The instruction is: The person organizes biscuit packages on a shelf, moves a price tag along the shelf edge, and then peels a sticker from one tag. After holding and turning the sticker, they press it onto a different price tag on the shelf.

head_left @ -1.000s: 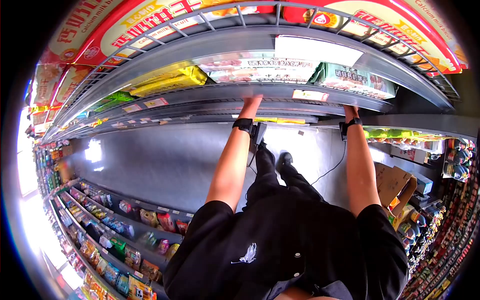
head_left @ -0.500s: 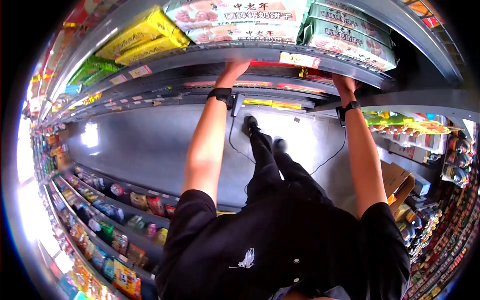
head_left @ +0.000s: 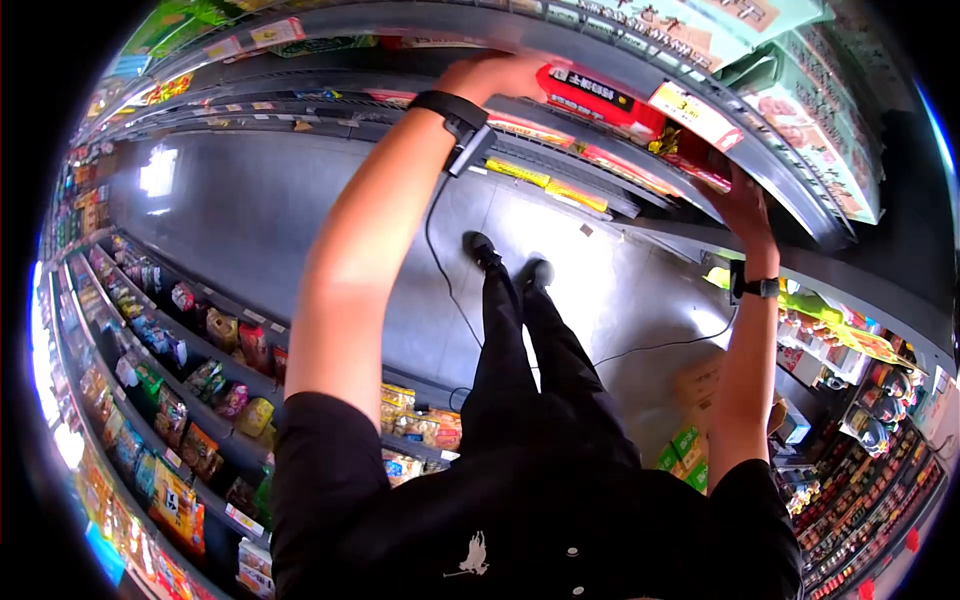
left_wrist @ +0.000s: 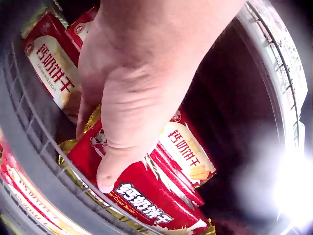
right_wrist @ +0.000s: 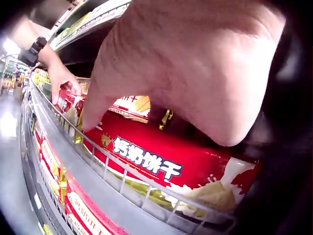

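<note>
My left hand (head_left: 497, 76) reaches into the shelf below the top tier and grips a red calcium milk biscuit pack (left_wrist: 146, 203). In the left wrist view its thumb lies on the pack's front face, with the other fingers mostly hidden behind. To the right, my right hand (head_left: 742, 208) is under the same shelf edge. In the right wrist view this hand spans another red biscuit pack (right_wrist: 142, 147), thumb bent down at its left end; its other fingers are hidden. Both packs stand just behind a wire rail (right_wrist: 124, 174). More red packs (left_wrist: 51, 63) lie deeper in.
Pale green biscuit packs (head_left: 820, 120) sit on the tier above, behind a price-tagged edge (head_left: 695, 112). Lower tiers carry yellow packs (head_left: 545, 183). A cardboard box (head_left: 695, 385) stands on the floor at right, and snack shelves (head_left: 215, 400) run behind at left.
The view has dropped and turned from the upper tiers to the one below. Both hands have moved deeper under the shelf edge, the left now on a red pack that has come into sight.
</note>
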`<state>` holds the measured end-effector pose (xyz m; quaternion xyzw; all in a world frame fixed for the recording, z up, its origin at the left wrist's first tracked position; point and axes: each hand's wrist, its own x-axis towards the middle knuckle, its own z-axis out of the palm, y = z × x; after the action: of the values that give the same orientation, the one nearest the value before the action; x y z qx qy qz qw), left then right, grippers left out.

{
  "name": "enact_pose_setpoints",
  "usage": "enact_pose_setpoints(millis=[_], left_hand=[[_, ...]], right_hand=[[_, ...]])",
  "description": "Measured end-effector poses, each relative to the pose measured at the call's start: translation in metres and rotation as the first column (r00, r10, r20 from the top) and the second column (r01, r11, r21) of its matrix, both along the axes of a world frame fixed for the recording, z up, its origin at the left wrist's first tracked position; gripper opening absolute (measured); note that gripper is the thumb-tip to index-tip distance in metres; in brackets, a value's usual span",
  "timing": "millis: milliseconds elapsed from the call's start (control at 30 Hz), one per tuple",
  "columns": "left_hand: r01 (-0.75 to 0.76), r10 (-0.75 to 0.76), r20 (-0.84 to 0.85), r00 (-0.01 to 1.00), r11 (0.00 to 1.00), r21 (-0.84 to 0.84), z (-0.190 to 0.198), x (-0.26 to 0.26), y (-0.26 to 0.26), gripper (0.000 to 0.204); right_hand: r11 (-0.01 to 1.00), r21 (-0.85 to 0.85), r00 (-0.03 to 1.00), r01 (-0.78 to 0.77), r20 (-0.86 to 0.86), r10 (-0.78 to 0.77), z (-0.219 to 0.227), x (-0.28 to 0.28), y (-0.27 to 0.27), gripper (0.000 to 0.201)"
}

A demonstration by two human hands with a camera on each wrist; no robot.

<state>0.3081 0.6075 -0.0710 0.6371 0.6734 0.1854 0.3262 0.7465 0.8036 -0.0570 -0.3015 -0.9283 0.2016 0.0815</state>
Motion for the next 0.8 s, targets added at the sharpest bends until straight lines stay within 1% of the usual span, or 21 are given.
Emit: enact_pose_setpoints(millis=[33,67,100,167,200,233,300,333,400,433,467,500,567,600,633,667,700,733,800], left_hand=[[-0.021,0.02,-0.033,0.999,0.999,-0.036,0.0,-0.001,0.002,0.072],[-0.042,0.038,-0.066,0.997,0.997,-0.071,-0.001,-0.001,0.005,0.085],[-0.029,0.027,-0.073,0.997,0.999,-0.035,-0.013,-0.007,0.005,0.083],[-0.024,0.026,-0.096,0.995,1.0,0.019,-0.023,-0.01,0.002,0.08],[-0.007,0.013,-0.167,0.986,0.999,0.033,-0.001,0.0,-0.004,0.076],[0.036,-0.007,-0.211,0.978,0.99,0.135,-0.015,-0.008,-0.003,0.076],[0.069,-0.016,-0.229,0.973,0.972,0.226,-0.013,-0.008,-0.005,0.079],[0.078,-0.035,-0.214,0.976,0.978,0.196,-0.01,-0.005,-0.002,0.076],[0.079,-0.054,-0.188,0.981,0.988,0.132,0.0,-0.001,-0.003,0.071],[0.041,-0.027,-0.117,0.993,0.993,0.111,0.013,0.009,-0.008,0.067],[-0.008,0.014,-0.057,0.998,0.996,0.088,0.024,0.021,-0.013,0.063],[-0.064,0.064,-0.006,0.998,0.996,0.065,0.036,0.027,-0.014,0.06],[-0.166,0.153,-0.279,0.948,0.986,-0.023,0.034,0.025,-0.011,0.05],[-0.166,0.209,-0.297,0.932,0.973,0.162,0.036,0.028,-0.017,0.042],[-0.148,0.262,-0.311,0.914,0.927,0.344,0.037,0.028,-0.023,0.035],[-0.099,0.314,-0.296,0.902,0.819,0.565,0.029,0.02,-0.024,0.03],[-0.037,0.353,-0.269,0.896,0.663,0.747,0.019,0.01,-0.025,0.026],[-0.069,0.429,-0.313,0.847,0.673,0.736,0.013,0.002,-0.028,0.024],[-0.215,0.533,-0.328,0.78,0.721,0.659,0.004,-0.015,-0.032,0.028]], right_hand=[[0.999,-0.036,0.998,-0.003,0.065,0.006,0.014,-0.005,-0.009,0.056],[0.999,0.048,0.993,0.015,0.113,-0.02,0.019,-0.006,-0.014,0.058],[0.99,0.139,0.999,-0.02,-0.03,0.025,-0.005,0.003,0.0,0.057],[0.998,-0.026,0.99,-0.064,-0.128,0.06,0.004,-0.005,-0.007,0.057],[0.994,0.06,0.993,-0.088,-0.072,0.092,-0.005,-0.001,0.003,0.055],[0.986,0.142,0.994,-0.091,-0.049,0.099,-0.003,-0.001,0.002,0.055],[0.993,0.077,0.996,-0.086,-0.032,0.089,-0.006,0.0,0.004,0.055],[0.992,0.075,0.994,-0.106,-0.033,0.108,0.002,-0.003,0.001,0.053],[1.0,0.013,0.999,-0.008,0.036,0.007,0.001,-0.003,0.006,0.051],[0.999,-0.02,0.997,0.027,0.066,-0.026,-0.002,-0.008,0.01,0.051],[0.976,0.212,0.996,-0.043,-0.071,0.06,-0.007,-0.012,0.015,0.048],[0.987,0.158,0.995,0.012,-0.102,0.004,0.005,-0.019,0.003,0.044],[0.998,0.029,0.989,0.054,-0.136,-0.05,-0.015,-0.021,0.024,0.04],[0.969,0.247,0.992,0.032,-0.123,-0.002,-0.018,-0.027,0.027,0.045],[0.931,0.365,0.993,0.026,-0.12,0.019,-0.02,-0.027,0.03,0.045],[0.908,0.417,0.992,0.023,-0.121,0.031,-0.021,-0.027,0.033,0.045],[0.917,0.397,0.992,0.042,-0.123,0.007,-0.023,-0.023,0.039,0.046],[0.919,0.389,0.992,0.062,-0.122,-0.015,-0.024,-0.018,0.045,0.046],[0.908,0.408,0.991,0.099,-0.121,-0.054,-0.029,-0.012,0.063,0.046]])
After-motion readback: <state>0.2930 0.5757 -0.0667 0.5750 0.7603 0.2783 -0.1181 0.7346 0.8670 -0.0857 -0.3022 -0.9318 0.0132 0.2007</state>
